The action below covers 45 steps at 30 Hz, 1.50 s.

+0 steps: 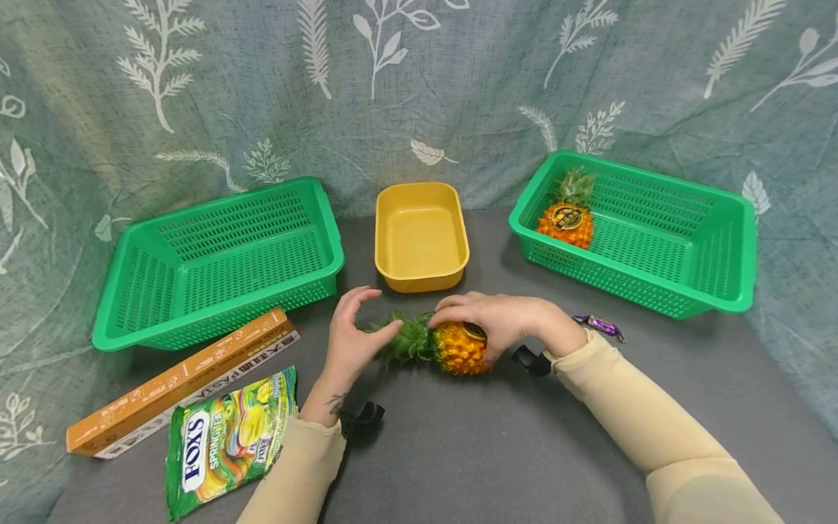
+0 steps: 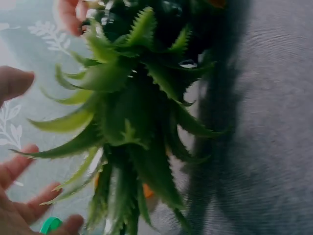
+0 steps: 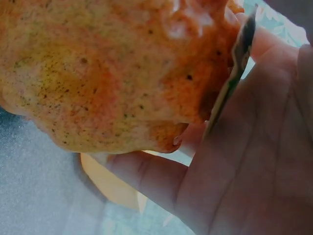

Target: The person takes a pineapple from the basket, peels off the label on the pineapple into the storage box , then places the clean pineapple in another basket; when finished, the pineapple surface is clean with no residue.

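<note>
A small orange pineapple (image 1: 460,351) with a dark label lies on its side on the grey table, its green leafy crown (image 1: 411,339) pointing left. My right hand (image 1: 503,320) grips the fruit's body from above, fingers curled over its far side; in the right wrist view the palm faces the bumpy orange skin (image 3: 107,78). My left hand (image 1: 350,338) is beside the crown with thumb and fingers spread apart. Seen from the left wrist, the spiky leaves (image 2: 132,107) fill the middle and the left fingertips (image 2: 36,205) show at their left, holding nothing.
A green basket (image 1: 314,273) stands at the left, a yellow bin (image 1: 422,284) mid-back. Another green basket (image 1: 655,291) at the right holds a second pineapple (image 1: 567,220). An orange pasta box (image 1: 183,375) and a Fox's candy bag (image 1: 232,437) lie left; a purple-wrapped candy (image 1: 601,326) lies right.
</note>
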Tool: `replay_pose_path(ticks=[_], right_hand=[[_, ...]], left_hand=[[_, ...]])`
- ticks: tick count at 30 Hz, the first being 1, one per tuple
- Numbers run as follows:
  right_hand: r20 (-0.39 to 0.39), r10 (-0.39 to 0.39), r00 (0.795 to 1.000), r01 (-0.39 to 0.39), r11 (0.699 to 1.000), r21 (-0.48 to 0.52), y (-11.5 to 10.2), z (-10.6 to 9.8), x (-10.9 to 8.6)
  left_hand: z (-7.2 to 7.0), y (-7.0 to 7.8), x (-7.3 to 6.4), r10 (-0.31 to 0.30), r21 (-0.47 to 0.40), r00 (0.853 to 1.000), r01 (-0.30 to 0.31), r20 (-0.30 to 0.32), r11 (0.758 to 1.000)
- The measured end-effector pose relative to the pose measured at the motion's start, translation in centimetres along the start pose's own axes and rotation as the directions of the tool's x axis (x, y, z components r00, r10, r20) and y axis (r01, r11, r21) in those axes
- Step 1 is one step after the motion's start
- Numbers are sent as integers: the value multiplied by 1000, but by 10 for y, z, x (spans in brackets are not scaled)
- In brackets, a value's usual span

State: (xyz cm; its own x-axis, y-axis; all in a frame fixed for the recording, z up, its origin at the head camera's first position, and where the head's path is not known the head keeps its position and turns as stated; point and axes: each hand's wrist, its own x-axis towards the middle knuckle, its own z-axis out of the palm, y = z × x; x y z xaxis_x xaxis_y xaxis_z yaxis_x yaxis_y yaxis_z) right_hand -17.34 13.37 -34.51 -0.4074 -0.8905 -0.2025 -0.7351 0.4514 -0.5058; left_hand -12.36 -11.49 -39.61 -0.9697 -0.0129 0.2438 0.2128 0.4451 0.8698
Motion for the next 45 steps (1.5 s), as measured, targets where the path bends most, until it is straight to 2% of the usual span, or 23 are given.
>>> replay_pose_path(ticks=[3,6,10,12,14,15,17,19,21,24,27,29,31,34,37,45], right_hand=[[4,-16,1000,16,1000,-5,1,1,-1],[-1,-17,1000,17,1000,5,2,2,-2],[-41,3,999,-1,999,38,2,5,-7],[-101,27,994,-17,995,103,3,6,-12],[-184,87,979,-45,975,220,4,9,-19],[-224,125,966,-56,955,292,5,10,-23],[-279,226,933,-85,894,440,7,13,-30],[-285,331,899,-125,820,559,9,17,-36],[-253,404,879,-164,755,635,11,20,-39],[-190,451,872,-205,689,695,14,26,-37],[-127,449,884,-226,650,725,15,31,-34],[-102,446,889,-237,642,729,15,35,-31],[-107,443,890,-235,647,725,14,37,-29],[-162,430,888,-196,674,712,14,40,-26],[-218,405,888,-139,688,712,15,40,-24],[-261,405,876,-82,658,748,19,43,-20]], left_hand=[[3,-1,-2,-90,91,993,83,74,992],[4,0,-4,-164,132,976,145,141,981],[4,0,-6,-175,110,970,158,170,981],[4,0,-7,-179,102,968,163,174,981],[4,0,-8,-183,100,967,168,175,981],[4,0,-8,-183,101,968,167,174,981],[4,0,-9,-185,100,968,170,171,980],[4,0,-10,-186,101,967,171,171,980],[3,-1,-10,-191,100,966,176,174,979],[3,-3,-11,-203,105,963,187,176,977],[2,-6,-12,-209,129,962,188,178,974],[3,-8,-13,-203,149,962,177,182,973],[3,-9,-14,-191,152,964,163,188,975],[4,-11,-14,-160,114,969,140,186,983],[4,-13,-14,-147,62,974,139,170,988],[4,-16,-8,-162,-7,978,164,131,986]])
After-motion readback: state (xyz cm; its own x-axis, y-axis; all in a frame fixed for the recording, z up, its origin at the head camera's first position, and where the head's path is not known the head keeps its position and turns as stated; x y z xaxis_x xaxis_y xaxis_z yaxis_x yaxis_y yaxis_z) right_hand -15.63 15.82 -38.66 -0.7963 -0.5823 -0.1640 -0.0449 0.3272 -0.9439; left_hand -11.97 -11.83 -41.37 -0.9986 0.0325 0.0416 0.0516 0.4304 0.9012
